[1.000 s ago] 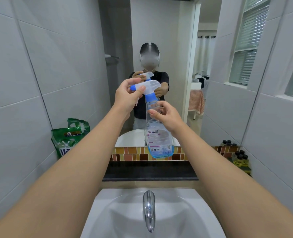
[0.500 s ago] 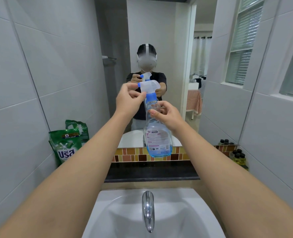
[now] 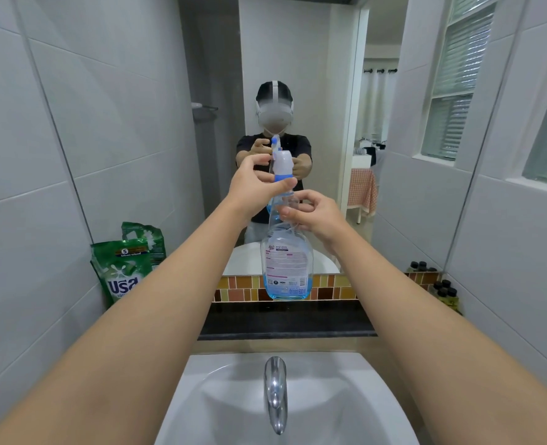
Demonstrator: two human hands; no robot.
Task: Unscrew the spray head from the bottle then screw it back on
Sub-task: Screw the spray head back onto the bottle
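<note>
Both hands held the spray bottle [image 3: 286, 268] upright above the sink [image 3: 346, 396] — left hand [image 3: 256, 184] pinched the spray head [image 3: 282, 165], nozzle pointing away; right hand [image 3: 314, 216] gripped the neck.

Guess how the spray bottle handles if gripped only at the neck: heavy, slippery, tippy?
Probably light: the spray bottle shows blue liquid only near its base. The clear plastic looks smooth, so it could be slippery, though the right hand pinches the narrow neck securely. The bottom-weighted body likely hangs steady while the left hand turns the spray head.
</note>
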